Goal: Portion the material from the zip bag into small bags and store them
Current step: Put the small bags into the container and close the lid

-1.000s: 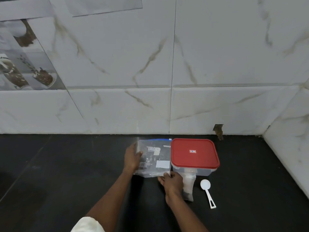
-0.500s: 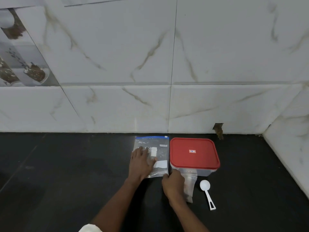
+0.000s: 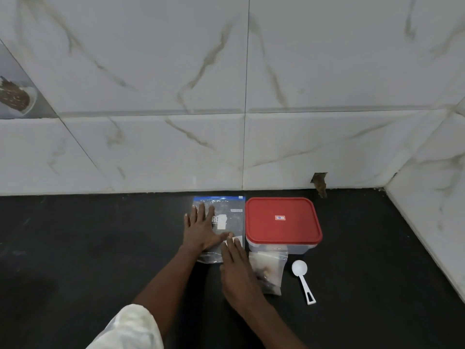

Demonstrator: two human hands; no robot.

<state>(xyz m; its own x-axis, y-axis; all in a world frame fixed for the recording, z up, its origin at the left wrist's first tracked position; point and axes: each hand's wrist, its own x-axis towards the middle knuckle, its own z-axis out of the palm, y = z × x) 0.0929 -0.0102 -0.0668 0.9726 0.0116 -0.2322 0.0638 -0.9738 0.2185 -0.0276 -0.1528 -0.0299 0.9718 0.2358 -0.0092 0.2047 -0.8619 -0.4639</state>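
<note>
Two grips are at work here, both bare hands, down on the black surface (image 3: 95, 250) close to the marble-tiled wall (image 3: 339, 71). The left grip (image 3: 201, 230) lies flat on the zip bag (image 3: 230, 214), fingers straight and spread, palm pressing on the plastic, so it is released and clasps nothing. The right grip (image 3: 239, 270) reaches in from the near side, fingers straight and together, their tips touching the bag's near right corner by a small white label; it too is released.

The zip bag is clear with dark print and a blue strip along its far edge. It lies flat on the surface, its far edge near the foot of the wall and its right edge just beside a clear container (image 3: 276, 248) closed with a red lid (image 3: 283, 220). In front of that container lie the small bags (image 3: 273, 265), clear, with something brownish showing inside, their far end touching or tucked under the container; I cannot tell which. Just to their right a white scoop (image 3: 303, 280) rests on the surface, bowl toward the container, handle pointing back toward the person. A pale sleeve (image 3: 128, 328) covers the upper left arm.
</note>
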